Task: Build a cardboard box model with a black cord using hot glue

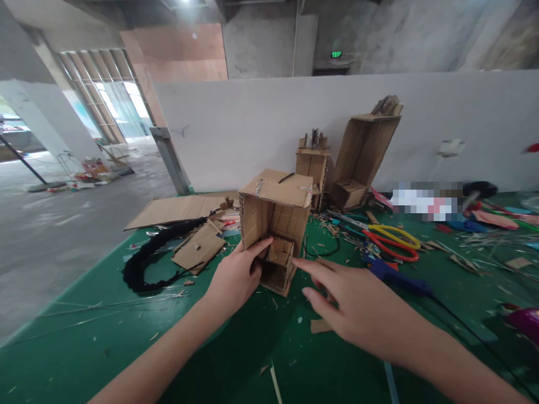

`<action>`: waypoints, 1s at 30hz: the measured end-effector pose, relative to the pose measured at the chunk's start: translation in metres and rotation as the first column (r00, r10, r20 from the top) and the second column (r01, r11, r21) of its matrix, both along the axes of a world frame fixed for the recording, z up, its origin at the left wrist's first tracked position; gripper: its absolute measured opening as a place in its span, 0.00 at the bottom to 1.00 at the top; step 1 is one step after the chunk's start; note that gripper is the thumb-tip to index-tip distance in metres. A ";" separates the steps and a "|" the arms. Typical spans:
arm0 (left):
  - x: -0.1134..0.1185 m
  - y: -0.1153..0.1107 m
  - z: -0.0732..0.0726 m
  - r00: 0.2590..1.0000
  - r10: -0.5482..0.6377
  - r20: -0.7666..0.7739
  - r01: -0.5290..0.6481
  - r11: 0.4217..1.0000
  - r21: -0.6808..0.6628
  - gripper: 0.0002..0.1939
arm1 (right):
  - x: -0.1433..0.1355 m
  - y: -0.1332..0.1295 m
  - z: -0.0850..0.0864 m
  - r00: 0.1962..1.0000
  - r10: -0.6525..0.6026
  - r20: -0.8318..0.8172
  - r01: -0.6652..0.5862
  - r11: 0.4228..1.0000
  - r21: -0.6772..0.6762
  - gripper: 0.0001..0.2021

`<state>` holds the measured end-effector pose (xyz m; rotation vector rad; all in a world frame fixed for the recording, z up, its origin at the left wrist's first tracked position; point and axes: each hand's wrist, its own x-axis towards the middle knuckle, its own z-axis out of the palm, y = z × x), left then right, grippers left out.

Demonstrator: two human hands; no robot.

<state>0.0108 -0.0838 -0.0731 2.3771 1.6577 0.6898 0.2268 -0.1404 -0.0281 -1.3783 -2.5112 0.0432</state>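
An upright cardboard box (275, 188), open at the front, stands on the green table with a smaller cardboard compartment (281, 249) inside its lower part. My left hand (236, 275) grips the box's lower left side, its index finger reaching over the inner compartment and its thumb low at the front. On the other side, my right hand (349, 297) has its index finger stretched to the box's lower right edge. The thumb of that hand is apart, and nothing is held in it. Some left fingers are hidden by the box wall.
Behind stand a small cardboard structure (311, 163) and a taller cardboard box (364, 151), near a white partition (236, 123). Scissors (396, 238) with coloured handles and a blue glue gun (400, 278) lie right. A fuzzy black strip (141, 266) and cardboard pieces (200, 247) lie left.
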 end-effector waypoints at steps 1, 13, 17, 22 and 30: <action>0.000 0.000 0.000 1.000 -0.017 0.007 0.017 1.000 0.004 0.31 | -0.010 0.003 0.000 1.000 0.021 0.000 -0.021 1.000 0.012 0.21; -0.002 0.001 -0.001 0.999 -0.037 0.023 0.037 0.999 0.017 0.30 | -0.038 0.034 -0.004 0.992 0.006 0.125 -0.016 0.997 0.081 0.20; -0.001 0.001 -0.001 0.999 -0.030 0.019 0.030 0.999 0.010 0.30 | -0.040 0.035 -0.003 0.992 0.010 0.125 -0.020 0.997 0.081 0.19; -0.001 0.000 0.001 0.999 -0.040 0.012 0.040 0.999 0.010 0.30 | -0.039 0.034 -0.003 0.994 0.008 0.108 -0.017 0.996 0.088 0.19; -0.002 -0.001 0.001 0.999 -0.024 -0.022 0.025 0.999 0.020 0.27 | -0.037 0.033 -0.006 0.996 0.006 0.092 -0.014 0.995 0.095 0.24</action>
